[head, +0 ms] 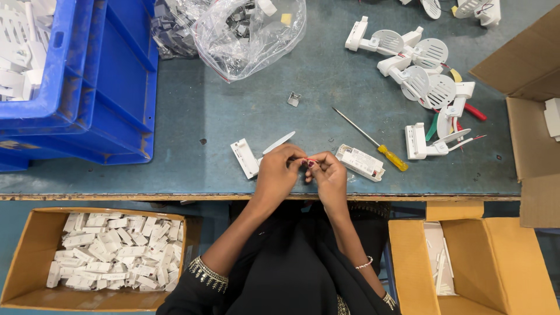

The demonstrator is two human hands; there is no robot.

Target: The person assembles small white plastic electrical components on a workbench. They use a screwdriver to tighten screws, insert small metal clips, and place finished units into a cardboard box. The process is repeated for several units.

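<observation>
My left hand (279,172) and my right hand (328,173) meet at the front edge of the blue-grey table (233,111), fingertips pinched together on thin red wires (307,163). A white plastic lamp part (251,154) with a flat blade sticks out from under my left hand. A white rectangular driver box (360,162) lies just right of my right hand. A screwdriver with a yellow handle (373,142) rests beyond it.
Stacked blue crates (87,87) stand at the left, clear bags of small parts (245,29) at the back. Several white lamp assemblies (429,76) lie at the right. Cardboard boxes (35,256) of white parts sit below the table, another box (525,64) at the right.
</observation>
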